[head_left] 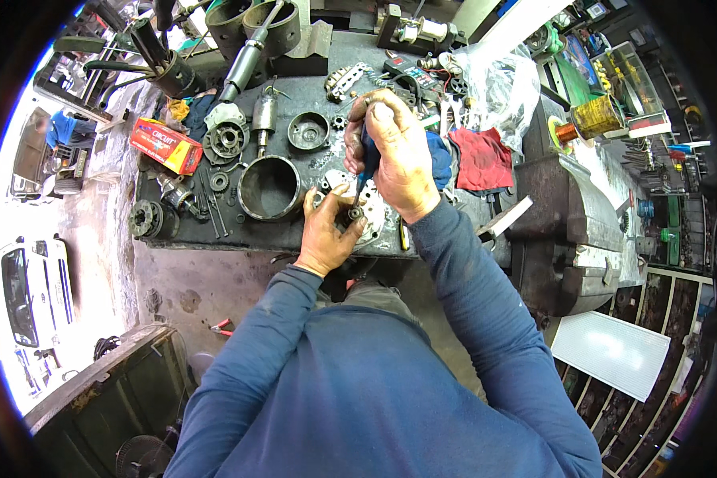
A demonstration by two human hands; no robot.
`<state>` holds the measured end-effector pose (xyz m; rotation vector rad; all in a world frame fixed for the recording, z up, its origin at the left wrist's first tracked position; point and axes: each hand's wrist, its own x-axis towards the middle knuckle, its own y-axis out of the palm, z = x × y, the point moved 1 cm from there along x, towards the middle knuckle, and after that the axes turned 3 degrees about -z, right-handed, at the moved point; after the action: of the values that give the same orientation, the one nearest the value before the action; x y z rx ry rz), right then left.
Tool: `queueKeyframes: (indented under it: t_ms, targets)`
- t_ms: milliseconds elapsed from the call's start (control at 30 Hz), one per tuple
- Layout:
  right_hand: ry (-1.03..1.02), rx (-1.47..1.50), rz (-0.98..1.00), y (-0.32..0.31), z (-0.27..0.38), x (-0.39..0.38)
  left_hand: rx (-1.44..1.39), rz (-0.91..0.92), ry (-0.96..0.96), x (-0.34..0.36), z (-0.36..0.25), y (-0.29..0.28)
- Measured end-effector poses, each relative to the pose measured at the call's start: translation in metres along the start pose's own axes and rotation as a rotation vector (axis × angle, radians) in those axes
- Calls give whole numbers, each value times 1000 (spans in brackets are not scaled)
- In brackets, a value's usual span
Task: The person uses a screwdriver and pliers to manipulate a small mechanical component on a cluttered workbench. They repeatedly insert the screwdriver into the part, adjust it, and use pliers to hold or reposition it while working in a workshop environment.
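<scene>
My right hand (397, 151) is clenched around a slim screwdriver-like tool with a blue handle (367, 159), its shaft pointing down. The tip comes down at a small round grey metal piece (355, 213), which sits between the thumb and fingers of my left hand (325, 237). Left fingers are bent and spread around it; can't tell whether they really grip it or just steady it. Both are over a pale silver metal casting (373, 229) near the front edge of the dark, worn counter (299, 89) (my left hand covers part of the casting).

Left of my left hand: a wide hollow metal cylinder (270, 216), standing on end. Behind it, a shallow dark round metal cup (308, 131) and a grey cylindrical motor-like part (264, 114). Further left, a round cast metal end cover (225, 140), long thin metal rods (212, 205) lying side by side, and a red and yellow cardboard box (166, 146). To the right of my right hand, a blue cloth (440, 162) and a crumpled red cloth (483, 159), with clear plastic sheeting (502, 84) behind. Red-handled pliers (223, 327) lie on the grey floor (191, 279).
</scene>
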<state>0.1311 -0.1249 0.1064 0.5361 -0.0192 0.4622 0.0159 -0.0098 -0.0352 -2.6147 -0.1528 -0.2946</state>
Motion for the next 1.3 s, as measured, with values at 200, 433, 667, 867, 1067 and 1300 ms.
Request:
queueKeyframes:
  t_ms: [200,433,667,867,1067,1300]
  targets:
    - [120,38,-16,2,3,9,-29,-24,11,2,-2,2]
    - [94,33,-47,5,1,6,-40,1,-2,1,-5,-1]
    - [26,-154,-106,11,1,2,72,50,-12,-1,-12,-2]
    - [-25,-240,-53,18,-5,5,6,-94,-21,-4,-28,-2]
    - [-51,-251,-54,19,-6,2,-29,-234,6,-6,-37,7]
    - [-46,-197,-39,23,-5,1,-108,-246,-173,-9,-44,17]
